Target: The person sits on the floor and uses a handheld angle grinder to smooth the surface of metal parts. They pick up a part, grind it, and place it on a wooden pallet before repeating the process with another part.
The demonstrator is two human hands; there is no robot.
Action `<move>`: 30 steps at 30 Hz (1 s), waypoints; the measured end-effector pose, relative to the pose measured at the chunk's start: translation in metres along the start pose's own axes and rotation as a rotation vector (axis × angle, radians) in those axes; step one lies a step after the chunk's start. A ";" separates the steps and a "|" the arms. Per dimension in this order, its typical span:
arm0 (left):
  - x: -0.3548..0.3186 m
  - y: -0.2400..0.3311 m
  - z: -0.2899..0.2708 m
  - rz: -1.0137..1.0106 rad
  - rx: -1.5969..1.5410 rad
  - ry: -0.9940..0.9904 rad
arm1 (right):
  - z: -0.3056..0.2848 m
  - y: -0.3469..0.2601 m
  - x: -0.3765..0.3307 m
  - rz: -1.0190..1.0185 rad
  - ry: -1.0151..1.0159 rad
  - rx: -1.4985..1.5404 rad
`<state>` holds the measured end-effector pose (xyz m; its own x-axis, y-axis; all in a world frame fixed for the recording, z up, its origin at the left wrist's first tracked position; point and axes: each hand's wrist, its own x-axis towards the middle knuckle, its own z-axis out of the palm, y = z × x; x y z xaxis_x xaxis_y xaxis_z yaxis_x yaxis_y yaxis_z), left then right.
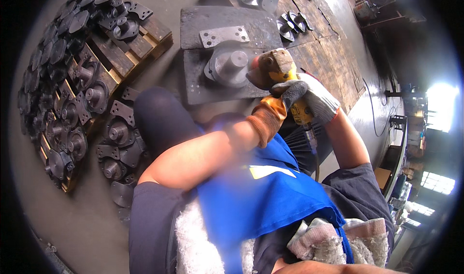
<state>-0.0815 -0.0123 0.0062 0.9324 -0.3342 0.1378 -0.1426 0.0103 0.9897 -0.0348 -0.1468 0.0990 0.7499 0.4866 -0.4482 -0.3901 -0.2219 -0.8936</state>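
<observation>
Both my gloved hands grip a yellow angle grinder [285, 67], its cord or hose running down towards my lap. My left hand [276, 105], in an orange glove with dark fingers, is closed around the tool's body. On the right side of it my right hand [319, 100], in a white glove, is wrapped round the handle. The grinder's head, with a reddish edge, sits at the right side of a grey metal bracket [229, 66]; whether they touch I cannot tell. This bracket has a round stub and a plate with holes, and lies on a dark slab [198, 88].
Wooden pallets [157, 37] at the left carry many similar brackets, and more brackets [118, 131] stand on the floor beside my left knee. A wooden table [333, 56] holds several metal parts [292, 25] behind the slab. A dark cable [374, 105] hangs at the right.
</observation>
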 end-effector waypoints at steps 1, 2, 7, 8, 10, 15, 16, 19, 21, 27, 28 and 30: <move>0.004 0.001 -0.006 -0.111 0.073 -0.052 | -0.013 0.011 0.020 0.046 -0.004 -0.028; 0.006 0.027 -0.014 -0.308 -0.315 -0.116 | -0.026 0.021 0.038 0.098 -0.001 -0.056; 0.021 0.055 -0.039 -0.852 -1.032 0.030 | -0.001 0.001 0.055 -0.060 -0.067 -0.339; 0.022 0.032 -0.026 -0.741 -0.788 0.074 | 0.007 0.000 0.050 0.152 0.045 0.008; 0.018 -0.008 -0.002 -0.418 -0.180 0.144 | 0.020 -0.011 0.046 0.263 0.108 0.014; 0.016 -0.031 0.010 -0.119 0.742 0.059 | 0.016 -0.014 0.059 0.183 -0.014 0.094; 0.019 -0.035 0.014 -0.158 0.790 0.042 | 0.018 -0.014 0.057 0.210 0.038 0.040; 0.011 -0.031 0.025 -0.185 0.750 0.090 | 0.016 -0.005 0.058 0.174 0.094 -0.470; 0.011 -0.028 0.019 -0.156 0.759 0.091 | 0.011 0.001 0.069 0.093 0.072 -0.621; 0.008 -0.019 0.017 -0.081 0.802 0.080 | 0.011 -0.008 0.045 0.194 0.081 -0.229; 0.008 -0.018 0.017 -0.070 0.815 0.080 | 0.007 -0.001 0.047 0.086 0.070 -0.246; 0.007 -0.018 0.013 -0.034 0.847 0.089 | 0.006 0.001 0.058 0.084 0.042 -0.487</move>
<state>-0.0769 -0.0266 -0.0112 0.9582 -0.2457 0.1465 -0.2815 -0.7186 0.6359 0.0052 -0.1142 0.0719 0.7513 0.4180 -0.5107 -0.1626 -0.6328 -0.7571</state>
